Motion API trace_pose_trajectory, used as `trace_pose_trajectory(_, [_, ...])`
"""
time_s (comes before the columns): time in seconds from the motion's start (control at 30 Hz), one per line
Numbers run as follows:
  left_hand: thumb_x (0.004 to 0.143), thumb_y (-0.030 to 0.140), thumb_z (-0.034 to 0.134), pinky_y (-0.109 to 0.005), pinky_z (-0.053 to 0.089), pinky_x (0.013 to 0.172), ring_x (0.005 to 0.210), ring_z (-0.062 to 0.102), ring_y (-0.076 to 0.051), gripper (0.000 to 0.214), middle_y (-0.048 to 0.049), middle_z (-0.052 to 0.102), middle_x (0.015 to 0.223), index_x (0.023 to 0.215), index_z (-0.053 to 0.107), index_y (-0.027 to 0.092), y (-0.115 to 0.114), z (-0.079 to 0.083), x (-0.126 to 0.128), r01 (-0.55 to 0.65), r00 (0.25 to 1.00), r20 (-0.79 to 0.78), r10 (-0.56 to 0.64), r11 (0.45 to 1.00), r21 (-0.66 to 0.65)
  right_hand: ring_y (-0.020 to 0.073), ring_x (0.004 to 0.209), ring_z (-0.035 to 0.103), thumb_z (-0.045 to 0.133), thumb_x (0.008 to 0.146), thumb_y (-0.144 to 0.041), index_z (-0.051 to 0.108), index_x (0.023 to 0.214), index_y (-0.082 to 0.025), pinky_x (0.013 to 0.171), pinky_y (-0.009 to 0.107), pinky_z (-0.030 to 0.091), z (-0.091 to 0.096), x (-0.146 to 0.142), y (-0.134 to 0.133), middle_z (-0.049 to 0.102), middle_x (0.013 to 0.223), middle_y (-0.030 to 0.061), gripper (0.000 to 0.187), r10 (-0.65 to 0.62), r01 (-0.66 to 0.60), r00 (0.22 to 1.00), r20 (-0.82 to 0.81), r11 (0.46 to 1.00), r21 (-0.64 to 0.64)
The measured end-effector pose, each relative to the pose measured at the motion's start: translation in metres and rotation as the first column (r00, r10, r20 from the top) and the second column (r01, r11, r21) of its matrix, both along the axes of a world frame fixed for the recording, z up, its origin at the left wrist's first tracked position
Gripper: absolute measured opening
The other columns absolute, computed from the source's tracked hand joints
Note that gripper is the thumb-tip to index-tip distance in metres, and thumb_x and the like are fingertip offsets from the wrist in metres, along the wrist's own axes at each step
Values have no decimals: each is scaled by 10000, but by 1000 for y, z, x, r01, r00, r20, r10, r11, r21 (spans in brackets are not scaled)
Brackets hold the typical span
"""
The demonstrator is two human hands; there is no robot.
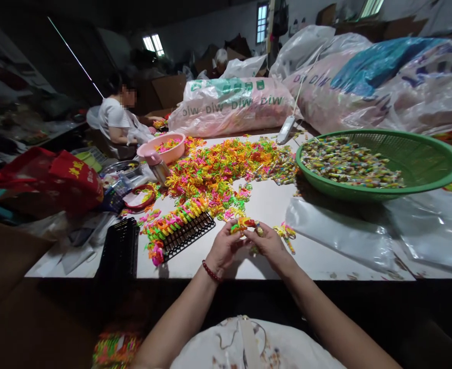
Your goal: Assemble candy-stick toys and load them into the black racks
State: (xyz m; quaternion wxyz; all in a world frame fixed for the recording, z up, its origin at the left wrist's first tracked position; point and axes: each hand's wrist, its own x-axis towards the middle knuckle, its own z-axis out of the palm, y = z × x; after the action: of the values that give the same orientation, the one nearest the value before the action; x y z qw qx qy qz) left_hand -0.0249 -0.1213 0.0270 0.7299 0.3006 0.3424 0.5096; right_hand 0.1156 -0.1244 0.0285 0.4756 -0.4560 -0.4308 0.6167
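A small cluster of orange, yellow and green plastic pieces (244, 223) is between the person's hands, above the near part of the white table (265, 197). The left hand (224, 247) pinches it with the fingertips, and the right hand (269, 245) grasps it from the other side, its fingers partly hidden. Left of them stands a black rack (190, 234) lined with colourful pieces; beyond spreads a bright heap (214, 166), with a green basket (429, 160) of small wrapped tubes (349, 161) to the right
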Motion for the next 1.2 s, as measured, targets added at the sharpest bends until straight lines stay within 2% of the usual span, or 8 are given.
trace_pose_trajectory(0.13, [652, 202, 811, -289, 436, 926, 1026, 609, -187, 430, -70, 678, 1119, 1062, 682, 179, -7, 2, 0, 78, 983, -171, -65, 995, 69, 79, 468, 465, 763, 683, -478, 656, 891, -158, 433, 202, 342, -14, -1, -1, 614, 628, -19, 397, -29, 27, 998, 48, 999, 38])
trace_pose_trajectory(0.3, [727, 335, 755, -252, 468, 754, 871, 627, -160, 334, -82, 686, 1053, 1010, 695, 169, -7, 0, -4, 126, 989, -59, -133, 986, -106, 53, 427, 365, 757, 698, -462, 658, 902, -152, 400, 191, 258, -14, 2, -8, 524, 554, -55, 384, -27, 27, 999, -40, 1000, -12])
trace_pose_trajectory(0.53, [670, 249, 778, -226, 472, 639, 655, 597, -112, 238, -37, 675, 770, 821, 638, 129, 0, -9, -4, -178, 979, -116, 166, 980, -95, 35, 375, 195, 753, 697, -480, 578, 837, -181, 363, 184, 148, 2, 6, -13, 304, 461, -127, 374, 35, -41, 995, -94, 997, -59])
trace_pose_trajectory(0.63, [670, 253, 781, -187, 443, 549, 571, 566, -79, 266, -27, 651, 727, 767, 564, 135, 2, -5, -12, -203, 979, -12, 205, 958, -205, 66, 427, 360, 694, 751, -508, 578, 959, -192, 405, 190, 275, 4, 19, -3, 478, 566, -77, 395, -121, 116, 990, 71, 991, 65])
trace_pose_trajectory(0.73, [692, 329, 780, -173, 425, 510, 528, 543, -68, 323, -5, 615, 677, 805, 542, 142, -1, 1, -15, -191, 980, 8, 197, 959, -209, 145, 600, 546, 639, 788, -520, 556, 1099, -200, 530, 248, 412, 8, 29, 4, 631, 749, 6, 455, -288, 220, 875, 390, 952, 211])
trace_pose_trajectory(0.83, [703, 417, 763, -164, 387, 471, 485, 505, -61, 377, 22, 576, 614, 815, 517, 155, -7, 6, -10, -217, 975, -78, 207, 963, -159, 176, 660, 581, 529, 870, -492, 605, 1037, -202, 605, 284, 442, 10, 27, -4, 657, 762, 30, 343, -186, 24, 785, 591, 962, 270])
trace_pose_trajectory(0.93, [747, 479, 708, -166, 371, 458, 466, 469, -57, 386, 43, 543, 586, 825, 487, 173, -11, 8, -2, -234, 966, -125, 225, 970, -62, 185, 778, 620, 493, 904, -462, 648, 1007, -210, 698, 290, 466, 8, 15, -18, 690, 888, 47, 313, -34, -169, 814, 580, 941, 292])
trace_pose_trajectory(1.2, [834, 506, 612, -160, 341, 427, 471, 464, -53, 382, 52, 528, 659, 1033, 500, 199, -19, 3, 6, -202, 953, -217, 213, 977, 71, 152, 681, 608, 533, 905, -440, 636, 942, -208, 651, 251, 447, 10, 7, -30, 653, 723, -5, 257, 4, -156, 858, 513, 955, 253])
